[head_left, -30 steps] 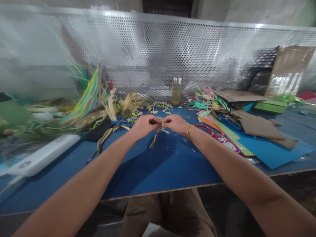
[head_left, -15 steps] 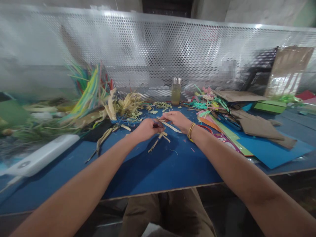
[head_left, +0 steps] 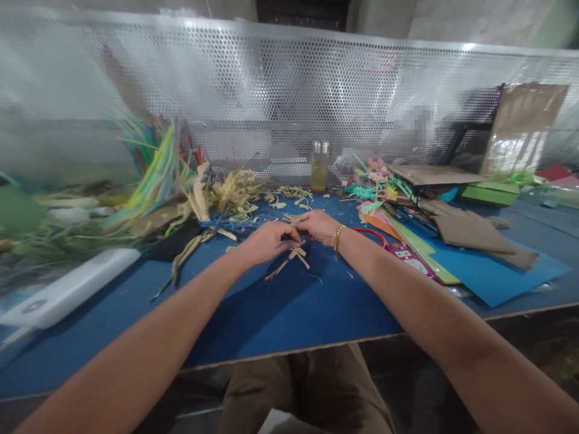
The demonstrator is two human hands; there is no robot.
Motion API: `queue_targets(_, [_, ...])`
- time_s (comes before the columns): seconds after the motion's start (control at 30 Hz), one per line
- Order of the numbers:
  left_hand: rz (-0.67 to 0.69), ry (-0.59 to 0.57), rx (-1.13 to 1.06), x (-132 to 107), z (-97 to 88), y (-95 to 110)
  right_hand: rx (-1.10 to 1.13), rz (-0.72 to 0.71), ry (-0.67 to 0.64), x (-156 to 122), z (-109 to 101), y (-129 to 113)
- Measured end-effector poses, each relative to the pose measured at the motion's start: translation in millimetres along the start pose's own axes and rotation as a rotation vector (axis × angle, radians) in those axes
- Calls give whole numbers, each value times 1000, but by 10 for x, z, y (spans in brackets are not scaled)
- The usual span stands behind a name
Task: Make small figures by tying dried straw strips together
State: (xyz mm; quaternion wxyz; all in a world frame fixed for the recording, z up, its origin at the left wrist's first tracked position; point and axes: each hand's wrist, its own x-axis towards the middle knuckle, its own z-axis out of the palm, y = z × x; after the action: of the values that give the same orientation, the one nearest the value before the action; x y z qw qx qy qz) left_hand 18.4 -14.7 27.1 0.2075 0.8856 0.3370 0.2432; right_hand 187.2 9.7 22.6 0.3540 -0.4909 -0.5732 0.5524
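My left hand (head_left: 271, 241) and my right hand (head_left: 319, 227) meet over the blue table (head_left: 298, 313), fingertips close together. Below the left fingers, a small bundle of pale dried husk strips (head_left: 295, 258) sticks out in splayed ends; its upper part is hidden by the fingers. The left fingers are closed in a pinch on it. The right thumb and fingers are pinched together at the same spot, on a strip mostly hidden by the hands. A gold bracelet (head_left: 337, 237) circles the right wrist.
Dried husks (head_left: 235, 190) and colourful strips (head_left: 158, 169) are heaped at left, behind a white power strip (head_left: 72, 289). A lidded glass jar (head_left: 319, 169) stands at the back. Right lie red-handled scissors (head_left: 377, 234), blue paper (head_left: 488, 271) and cardboard (head_left: 470, 229). A perforated metal screen (head_left: 289, 90) closes the back.
My right hand has come in closer to the left, and the pale strip that trailed below it is hidden now. The view has shifted slightly.
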Motion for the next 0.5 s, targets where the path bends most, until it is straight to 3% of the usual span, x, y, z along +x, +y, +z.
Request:
queue_targets(0.2, [-43, -16, 137, -1, 91, 85, -152, -19, -45, 34, -71, -24])
queue_targets(0.33, [-46, 19, 123, 12, 139, 166, 3, 51, -96, 14, 47, -68])
queue_targets(0.5, [2, 18, 57, 16, 222, 232, 238, 107, -282, -18, 210, -124])
